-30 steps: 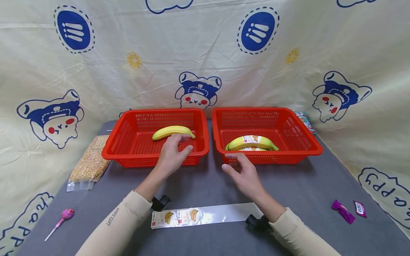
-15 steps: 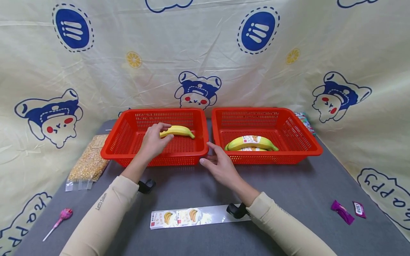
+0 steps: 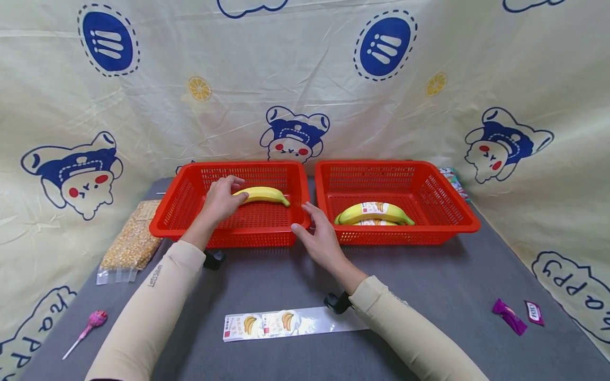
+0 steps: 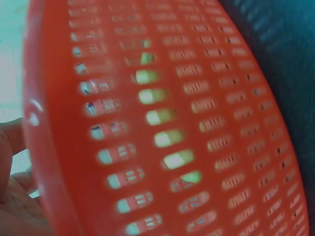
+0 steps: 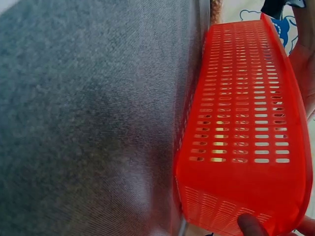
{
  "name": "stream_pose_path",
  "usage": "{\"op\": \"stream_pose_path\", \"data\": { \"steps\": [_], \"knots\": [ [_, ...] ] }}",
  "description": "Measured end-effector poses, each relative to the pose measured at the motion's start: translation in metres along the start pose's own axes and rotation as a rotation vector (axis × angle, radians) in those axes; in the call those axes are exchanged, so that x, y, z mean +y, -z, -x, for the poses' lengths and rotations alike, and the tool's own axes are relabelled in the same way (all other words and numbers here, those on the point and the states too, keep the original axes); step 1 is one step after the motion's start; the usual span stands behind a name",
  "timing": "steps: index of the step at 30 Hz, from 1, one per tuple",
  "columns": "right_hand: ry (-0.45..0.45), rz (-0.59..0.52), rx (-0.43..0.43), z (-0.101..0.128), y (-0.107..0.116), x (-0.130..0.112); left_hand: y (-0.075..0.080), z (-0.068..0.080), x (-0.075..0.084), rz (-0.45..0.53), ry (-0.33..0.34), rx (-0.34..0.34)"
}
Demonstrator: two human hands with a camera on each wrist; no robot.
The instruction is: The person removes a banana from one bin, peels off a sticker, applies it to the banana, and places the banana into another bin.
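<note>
Inside the left red plastic basket lies one plain banana. My left hand reaches over the front rim, its thumb at the banana's left end and its fingers loosely bent. From the left wrist, the basket wall hides much of the banana; part of the hand shows past the rim. My right hand is at this basket's front right corner, fingertips right at the rim with thumb and index finger apart. In the right wrist view, a fingertip overlaps the basket's side wall.
A second red basket on the right holds bananas with labels. A label strip lies in front, partly under the right forearm. Around it are a corn kernel bag, a lollipop, a purple-wrapped sweet and a small packet.
My left hand has moved left along the banana, from its right part to its left end. My right hand has moved left from the right basket to the left basket's corner.
</note>
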State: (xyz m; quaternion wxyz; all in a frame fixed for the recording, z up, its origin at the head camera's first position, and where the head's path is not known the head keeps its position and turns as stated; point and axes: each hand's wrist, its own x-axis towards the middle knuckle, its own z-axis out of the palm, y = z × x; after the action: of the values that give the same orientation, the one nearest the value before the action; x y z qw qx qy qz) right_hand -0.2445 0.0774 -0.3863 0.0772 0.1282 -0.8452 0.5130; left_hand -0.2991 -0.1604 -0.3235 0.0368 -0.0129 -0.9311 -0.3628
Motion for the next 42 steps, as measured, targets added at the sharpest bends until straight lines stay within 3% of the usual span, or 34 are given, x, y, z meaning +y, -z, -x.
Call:
{"op": "stream_pose_path", "data": {
  "steps": [13,19,29,36,42],
  "knots": [
    [0.029,0.011,-0.004,-0.002,-0.004,0.006,0.002,-0.032,-0.003,-0.19,0.064,-0.16],
    [0.001,0.031,-0.016,-0.002,-0.006,0.004,0.004,-0.037,-0.003,-0.241,0.09,-0.219],
    [-0.002,0.032,-0.013,0.001,-0.002,0.004,0.026,-0.044,0.013,-0.195,0.053,-0.126],
    [0.028,-0.004,-0.022,0.005,-0.001,0.009,0.028,-0.053,0.014,-0.159,0.032,-0.034],
    [0.103,-0.004,0.001,0.008,-0.001,0.01,0.017,-0.06,0.006,-0.176,0.087,-0.117]
  ]
}}
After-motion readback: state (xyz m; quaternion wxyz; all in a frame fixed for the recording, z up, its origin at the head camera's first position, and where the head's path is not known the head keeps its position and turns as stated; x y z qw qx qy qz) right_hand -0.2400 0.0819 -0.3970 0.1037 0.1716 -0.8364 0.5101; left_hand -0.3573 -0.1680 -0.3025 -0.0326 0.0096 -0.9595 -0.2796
